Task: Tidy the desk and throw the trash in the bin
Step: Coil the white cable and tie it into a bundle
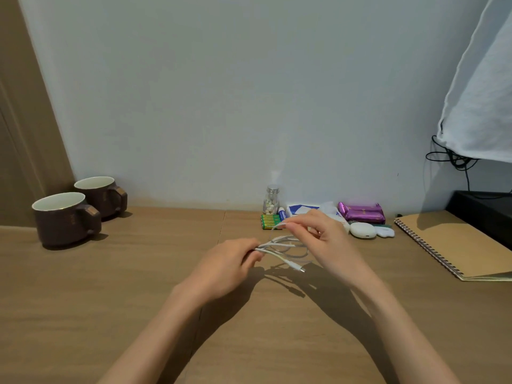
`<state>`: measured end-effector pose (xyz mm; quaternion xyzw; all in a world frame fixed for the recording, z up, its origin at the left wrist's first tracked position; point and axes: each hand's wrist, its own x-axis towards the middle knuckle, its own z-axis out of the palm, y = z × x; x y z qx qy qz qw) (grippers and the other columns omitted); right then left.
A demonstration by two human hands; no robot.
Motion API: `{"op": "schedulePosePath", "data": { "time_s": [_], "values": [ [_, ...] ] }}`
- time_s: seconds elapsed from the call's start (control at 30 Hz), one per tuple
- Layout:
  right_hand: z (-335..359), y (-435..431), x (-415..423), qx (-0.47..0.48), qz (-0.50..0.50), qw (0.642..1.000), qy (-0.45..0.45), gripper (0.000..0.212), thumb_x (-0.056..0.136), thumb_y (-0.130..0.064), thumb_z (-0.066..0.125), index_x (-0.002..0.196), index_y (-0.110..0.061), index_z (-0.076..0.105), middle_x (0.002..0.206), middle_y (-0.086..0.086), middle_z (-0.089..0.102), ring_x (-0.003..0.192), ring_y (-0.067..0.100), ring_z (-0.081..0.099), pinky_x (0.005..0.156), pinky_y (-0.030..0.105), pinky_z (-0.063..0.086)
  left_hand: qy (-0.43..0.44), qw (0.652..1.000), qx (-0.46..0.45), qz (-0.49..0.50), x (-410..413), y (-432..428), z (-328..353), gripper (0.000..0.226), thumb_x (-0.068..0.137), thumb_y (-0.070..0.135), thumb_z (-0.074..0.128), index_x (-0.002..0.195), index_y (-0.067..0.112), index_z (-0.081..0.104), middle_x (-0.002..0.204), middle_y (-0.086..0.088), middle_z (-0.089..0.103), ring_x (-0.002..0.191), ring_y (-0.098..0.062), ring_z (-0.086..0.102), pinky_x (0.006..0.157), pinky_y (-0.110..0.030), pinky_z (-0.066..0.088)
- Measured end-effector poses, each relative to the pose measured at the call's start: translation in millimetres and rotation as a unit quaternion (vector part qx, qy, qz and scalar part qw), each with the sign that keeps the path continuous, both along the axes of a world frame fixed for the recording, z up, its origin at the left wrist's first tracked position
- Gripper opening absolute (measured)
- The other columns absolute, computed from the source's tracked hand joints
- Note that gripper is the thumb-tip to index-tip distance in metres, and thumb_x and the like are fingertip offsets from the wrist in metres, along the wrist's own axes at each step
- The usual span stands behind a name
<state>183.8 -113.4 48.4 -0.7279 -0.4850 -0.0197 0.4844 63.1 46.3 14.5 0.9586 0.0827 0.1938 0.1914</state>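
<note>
Head view: white cable (279, 249) held just above desk (138, 273) centre. Left hand (230, 261) pinches the gathered loops tight so they don't spring apart; right hand (318, 234) pinches one strand w/ fingertips, prob to feed the next coil. Small clutter behind, by wall.

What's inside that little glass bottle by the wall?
The glass bottle holds small pale round pieces, pill-like, filling roughly its lower half; the upper part looks empty under a metal cap. The green battery pack in front hides its base. What the pieces are cannot be told.
</note>
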Motion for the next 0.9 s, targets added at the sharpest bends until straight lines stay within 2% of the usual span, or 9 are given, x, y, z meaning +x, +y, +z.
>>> {"op": "schedulePosePath", "data": {
  "time_s": [0.17,0.3,0.4,0.53,0.63,0.7,0.77,0.83,0.9],
  "values": [
    [-1,0,-5,-0.007,0.019,0.995,-0.102,0.018,0.088,-0.034,0.061,0.1,-0.034,0.075,0.077,-0.005,0.046,0.074,0.004,0.047,0.066,0.011,0.034,-0.025,0.995,-0.082,0.06,3,3,1,0.031,0.096,0.028,0.045,0.066,0.031,0.047,0.059,0.011,0.052,0.058,-0.004,0.047,0.056,-0.021,0.034],
    [-7,5,-9,-0.044,0.048,0.989,-0.129,0.024,0.086,-0.049,0.054,0.102,-0.044,0.071,0.078,-0.006,0.049,0.073,0.009,0.048,0.061,0.021,0.039,-0.028,0.964,-0.26,0.05,4,5,7,0.026,0.097,0.019,0.042,0.082,0.01,0.061,0.065,0.007,0.058,0.054,-0.007,0.05,0.058,-0.023,0.04],
    [-11,8,-13,-0.076,0.059,0.987,-0.131,0.024,0.085,-0.054,0.051,0.105,-0.053,0.063,0.078,-0.008,0.051,0.073,0.012,0.05,0.062,0.033,0.044,-0.025,0.917,-0.396,0.028,1,5,14,0.031,0.1,0.017,0.038,0.095,-0.004,0.06,0.07,0.001,0.06,0.051,-0.007,0.055,0.055,-0.016,0.044],
    [-13,10,-10,-0.113,0.026,0.988,-0.105,0.017,0.092,-0.037,0.056,0.097,-0.034,0.072,0.083,-0.012,0.048,0.078,0.004,0.048,0.064,0.017,0.036,-0.044,0.83,-0.556,-0.011,-1,6,20,0.029,0.101,0.018,0.037,0.095,0.0,0.059,0.08,-0.002,0.07,0.058,-0.006,0.065,0.054,-0.015,0.051],
    [-16,9,-5,-0.15,-0.004,0.985,-0.083,0.019,0.098,-0.027,0.047,0.089,-0.021,0.063,0.087,-0.011,0.05,0.082,0.001,0.047,0.066,0.015,0.035,-0.073,0.763,-0.641,-0.019,0,7,21,0.027,0.101,0.013,0.036,0.084,0.001,0.053,0.099,-0.009,0.068,0.068,-0.013,0.071,0.066,-0.023,0.058],
    [-19,9,-3,-0.181,-0.015,0.979,-0.092,0.023,0.101,-0.028,0.039,0.087,-0.022,0.057,0.086,-0.011,0.058,0.084,0.003,0.048,0.07,0.024,0.036,-0.07,0.769,-0.635,-0.02,1,8,18,0.024,0.1,0.009,0.037,0.087,0.001,0.056,0.098,-0.007,0.068,0.075,-0.013,0.071,0.072,-0.025,0.057],
    [-20,8,-3,-0.179,-0.017,0.98,-0.081,0.026,0.102,-0.028,0.034,0.084,-0.021,0.051,0.085,-0.009,0.064,0.085,0.008,0.051,0.073,0.028,0.039,-0.057,0.797,-0.601,-0.01,2,11,14,0.021,0.1,0.005,0.037,0.1,0.001,0.057,0.097,-0.005,0.068,0.079,-0.008,0.07,0.069,-0.023,0.057],
    [-20,8,-3,-0.165,-0.019,0.983,-0.08,0.027,0.103,-0.025,0.032,0.08,-0.021,0.045,0.078,-0.006,0.06,0.079,0.012,0.051,0.072,0.03,0.039,-0.054,0.809,-0.585,0.004,2,13,11,0.02,0.099,0.003,0.037,0.107,0.0,0.055,0.089,-0.003,0.066,0.072,-0.005,0.066,0.059,-0.02,0.054],
    [-19,7,-3,-0.167,-0.024,0.982,-0.091,0.027,0.103,-0.024,0.03,0.077,-0.025,0.039,0.074,-0.006,0.052,0.073,0.014,0.046,0.069,0.031,0.036,-0.055,0.803,-0.593,-0.004,3,12,12,0.017,0.098,-0.001,0.037,0.099,0.003,0.054,0.079,-0.002,0.06,0.062,-0.007,0.061,0.056,-0.021,0.05]
  ]
}}
